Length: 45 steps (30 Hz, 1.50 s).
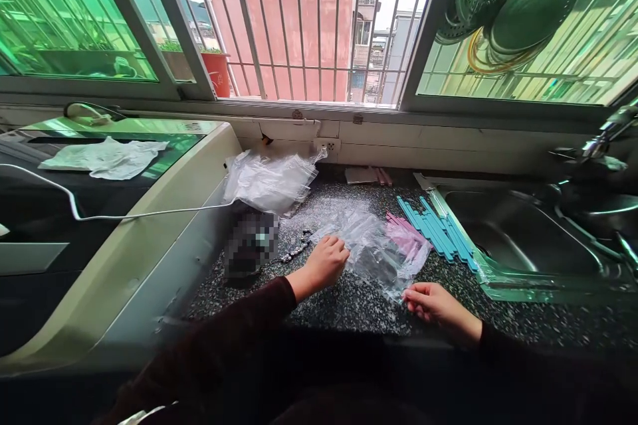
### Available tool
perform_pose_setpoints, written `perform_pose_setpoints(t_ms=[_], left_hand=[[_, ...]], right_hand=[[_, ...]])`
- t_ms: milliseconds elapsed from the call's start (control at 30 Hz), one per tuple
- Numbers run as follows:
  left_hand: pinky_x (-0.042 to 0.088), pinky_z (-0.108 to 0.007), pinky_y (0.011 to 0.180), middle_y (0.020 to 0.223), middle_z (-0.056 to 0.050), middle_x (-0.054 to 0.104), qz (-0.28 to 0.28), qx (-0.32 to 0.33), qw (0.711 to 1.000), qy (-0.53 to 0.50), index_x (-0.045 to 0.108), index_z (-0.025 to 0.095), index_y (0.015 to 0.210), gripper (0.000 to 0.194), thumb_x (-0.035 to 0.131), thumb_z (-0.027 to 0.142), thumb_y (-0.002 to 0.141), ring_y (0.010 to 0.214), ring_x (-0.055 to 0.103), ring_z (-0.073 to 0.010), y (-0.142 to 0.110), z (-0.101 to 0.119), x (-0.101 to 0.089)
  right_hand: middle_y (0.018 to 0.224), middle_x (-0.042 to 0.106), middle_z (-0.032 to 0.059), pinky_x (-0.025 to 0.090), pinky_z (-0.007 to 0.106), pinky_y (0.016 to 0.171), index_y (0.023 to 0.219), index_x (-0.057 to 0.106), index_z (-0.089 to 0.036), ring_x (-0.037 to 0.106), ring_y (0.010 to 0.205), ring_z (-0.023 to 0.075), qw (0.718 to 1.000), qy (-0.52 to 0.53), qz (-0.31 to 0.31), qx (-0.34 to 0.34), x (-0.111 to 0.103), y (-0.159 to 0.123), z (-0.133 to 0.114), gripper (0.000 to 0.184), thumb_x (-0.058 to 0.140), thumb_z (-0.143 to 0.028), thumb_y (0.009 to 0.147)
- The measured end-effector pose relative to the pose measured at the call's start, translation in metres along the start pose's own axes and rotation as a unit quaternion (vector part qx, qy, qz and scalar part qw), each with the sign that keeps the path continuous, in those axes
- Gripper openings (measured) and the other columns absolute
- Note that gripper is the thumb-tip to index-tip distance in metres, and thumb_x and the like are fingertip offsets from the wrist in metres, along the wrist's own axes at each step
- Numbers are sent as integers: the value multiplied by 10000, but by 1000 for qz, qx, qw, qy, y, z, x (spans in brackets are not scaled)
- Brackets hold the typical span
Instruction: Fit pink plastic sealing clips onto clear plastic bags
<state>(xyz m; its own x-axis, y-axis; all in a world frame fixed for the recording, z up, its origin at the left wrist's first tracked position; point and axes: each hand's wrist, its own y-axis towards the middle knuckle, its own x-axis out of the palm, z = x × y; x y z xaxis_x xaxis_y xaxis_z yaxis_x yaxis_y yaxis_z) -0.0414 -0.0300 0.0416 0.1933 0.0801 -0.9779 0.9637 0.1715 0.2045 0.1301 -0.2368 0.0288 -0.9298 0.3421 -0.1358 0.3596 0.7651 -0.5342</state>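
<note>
A clear plastic bag (pixel 371 249) lies flat on the speckled dark countertop (pixel 349 305) in front of me. My left hand (pixel 326 262) is curled at the bag's left edge, fingers closed on the plastic. My right hand (pixel 431 302) pinches the bag's near right corner. Pink strips (pixel 406 236) lie partly under the bag's far right side. A row of blue strips (pixel 438 232) lies just beyond, beside the sink. A small beaded chain (pixel 294 251) rests left of my left hand.
A stack of clear bags (pixel 272 179) sits at the back by the wall. A washing machine (pixel 149 212) with a white cable (pixel 100 216) borders the counter's left. A steel sink (pixel 523 232) with a tap (pixel 603 136) fills the right. A blurred dark object (pixel 249 246) lies near the machine.
</note>
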Motion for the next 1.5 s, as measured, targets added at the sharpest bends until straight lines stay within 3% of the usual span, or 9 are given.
perform_pose_setpoints(t_ms=[167, 267, 367, 467, 700, 933, 1067, 1233, 1500], left_hand=[[412, -357, 792, 944, -93, 594, 26, 4, 998, -60, 586, 154, 1010, 282, 502, 187, 743, 899, 511, -225, -14, -2, 9], [423, -363, 858, 1020, -103, 593, 82, 1, 992, -95, 551, 149, 1117, 369, 486, 192, 756, 939, 524, -215, -23, -1, 11], [420, -389, 905, 1122, -117, 583, 101, 9, 989, -105, 563, 169, 1125, 351, 467, 243, 796, 1022, 526, -228, -24, 4, 15], [406, -395, 946, 1249, -121, 536, 83, 18, 990, -109, 532, 178, 1186, 395, 479, 305, 815, 1126, 493, -240, -21, 11, 22], [365, -384, 1004, 1317, -127, 492, 18, 8, 989, -145, 421, 146, 1293, 536, 505, 375, 815, 1203, 453, -229, -17, 17, 36], [352, -387, 1012, 1301, -139, 504, 7, 6, 987, -159, 427, 127, 1285, 541, 495, 392, 817, 1211, 446, -234, -14, 3, 38], [344, -420, 1006, 1327, -159, 469, 43, 17, 989, -137, 433, 142, 1288, 631, 542, 483, 769, 1205, 439, -270, -19, 11, 34], [283, -438, 1034, 1353, -153, 436, 110, 87, 983, -118, 389, 188, 1331, 816, 488, 682, 689, 1232, 395, -296, -26, 52, 36], [337, -439, 933, 1167, -158, 565, 232, 114, 963, -69, 560, 152, 1090, 548, 424, 589, 789, 1074, 492, -285, -24, 101, 50]], right_hand=[[504, 585, 8, 214, 180, 386, 646, 616, -132, 362, 380, 32, 996, -79, -46, 23, -23, -14, -20, 429, 654, -556, 595], [498, 569, -10, 275, 199, 409, 627, 603, -153, 402, 411, 59, 987, -123, 88, -53, -55, -5, -32, 371, 680, -512, 573], [492, 568, -5, 323, 224, 428, 647, 594, -168, 470, 455, 103, 957, -163, 220, -99, -81, 16, -35, 347, 689, -488, 554], [435, 532, -11, 286, 223, 391, 632, 573, -166, 420, 382, 84, 959, -161, 229, -53, -89, 34, -32, 361, 681, -501, 555], [419, 487, -34, 214, 198, 370, 524, 495, -171, 349, 361, 44, 979, -84, 181, -38, -76, 46, -26, 334, 694, -440, 528], [470, 487, -40, 195, 196, 382, 536, 479, -175, 338, 391, 35, 983, 2, 177, -44, -72, 20, -23, 278, 684, -361, 528], [518, 485, -35, 224, 199, 377, 592, 486, -184, 349, 407, 43, 979, 77, 184, -35, -60, -1, -18, 282, 684, -380, 546], [535, 442, -47, 268, 200, 366, 624, 481, -193, 335, 417, 42, 945, 256, 182, -94, -36, -30, -15, 286, 702, -368, 574], [564, 446, -52, 311, 172, 375, 617, 484, -176, 348, 438, 31, 891, 402, 181, -108, -13, -59, -9, 264, 732, -263, 593]])
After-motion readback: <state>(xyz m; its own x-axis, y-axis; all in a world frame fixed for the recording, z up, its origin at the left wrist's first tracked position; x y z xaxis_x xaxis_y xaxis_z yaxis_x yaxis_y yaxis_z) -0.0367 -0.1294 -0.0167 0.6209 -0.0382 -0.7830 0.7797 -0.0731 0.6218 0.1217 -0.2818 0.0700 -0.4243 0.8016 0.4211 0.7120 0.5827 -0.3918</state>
